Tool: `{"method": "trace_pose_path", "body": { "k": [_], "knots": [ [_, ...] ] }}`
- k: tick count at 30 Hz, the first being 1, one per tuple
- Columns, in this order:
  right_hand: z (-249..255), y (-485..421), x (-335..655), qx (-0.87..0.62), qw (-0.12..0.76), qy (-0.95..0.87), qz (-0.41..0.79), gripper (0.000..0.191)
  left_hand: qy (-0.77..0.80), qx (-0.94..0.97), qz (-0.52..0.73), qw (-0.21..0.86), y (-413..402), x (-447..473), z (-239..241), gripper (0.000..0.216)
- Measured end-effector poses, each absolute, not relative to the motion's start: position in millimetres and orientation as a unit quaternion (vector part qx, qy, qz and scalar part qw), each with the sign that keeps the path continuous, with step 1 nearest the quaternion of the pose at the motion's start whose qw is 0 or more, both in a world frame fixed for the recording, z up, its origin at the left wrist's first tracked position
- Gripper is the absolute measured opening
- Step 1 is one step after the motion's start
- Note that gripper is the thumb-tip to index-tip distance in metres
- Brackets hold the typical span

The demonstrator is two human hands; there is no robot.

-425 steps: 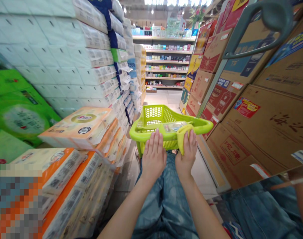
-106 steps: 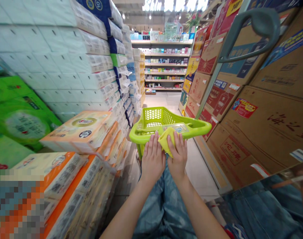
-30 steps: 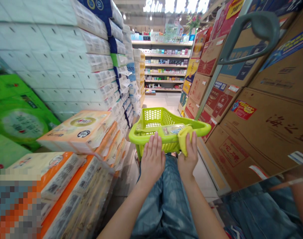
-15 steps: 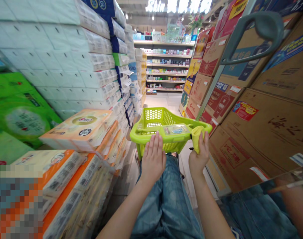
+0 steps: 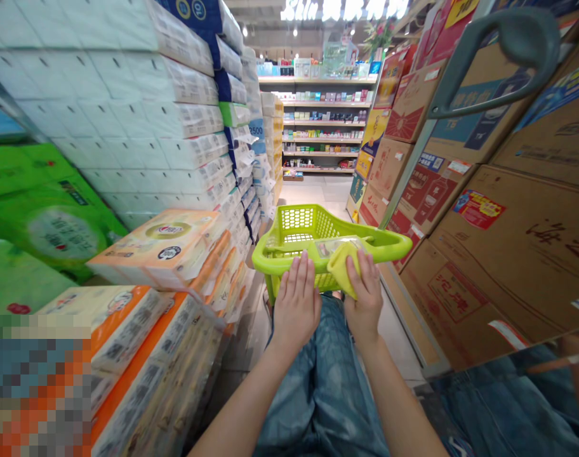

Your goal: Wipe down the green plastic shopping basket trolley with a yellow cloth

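At far left a pixelated patch hides the lower packs (image 5: 159, 240); their stack runs out of frame. The basket (image 5: 261, 254) sits mid-aisle above the knees. The left hand (image 5: 296, 311) lies flat at its near rim, fingers straight and together, covering some of it. The yellow cloth (image 5: 341, 271) overlaps the basket's label (image 5: 328, 246) at the right hand (image 5: 364, 295), whose fingers press it; its thumb is hidden, so I cannot tell whether it pinches. Rightmost cartons (image 5: 522, 254) are cut off.
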State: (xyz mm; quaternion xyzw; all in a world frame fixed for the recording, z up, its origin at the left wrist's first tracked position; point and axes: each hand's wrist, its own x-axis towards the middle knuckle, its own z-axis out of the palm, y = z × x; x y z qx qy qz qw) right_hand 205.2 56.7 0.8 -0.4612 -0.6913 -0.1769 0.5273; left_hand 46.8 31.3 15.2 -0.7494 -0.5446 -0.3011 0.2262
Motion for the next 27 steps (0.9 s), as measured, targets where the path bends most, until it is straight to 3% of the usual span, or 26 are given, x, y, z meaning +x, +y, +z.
{"method": "trace_pose_path", "body": {
  "k": [6,16,20,27],
  "knots": [
    [1,63,232,-0.522,0.601,-0.588,-0.143,0.086,-0.539,-0.748,-0.319,0.218,32,48,15,0.07],
    [6,47,166,-0.458,0.514,-0.7,-0.187,0.067,-0.546,-0.749,-0.314,0.207,32,47,14,0.059],
    [3,55,206,-0.465,0.512,-0.696,-0.193,0.075,-0.542,-0.749,-0.311,0.218,32,47,15,0.063],
    [4,65,235,-0.534,0.599,-0.582,-0.135,0.087,-0.542,-0.747,-0.319,0.218,31,48,15,0.066]
  ]
}}
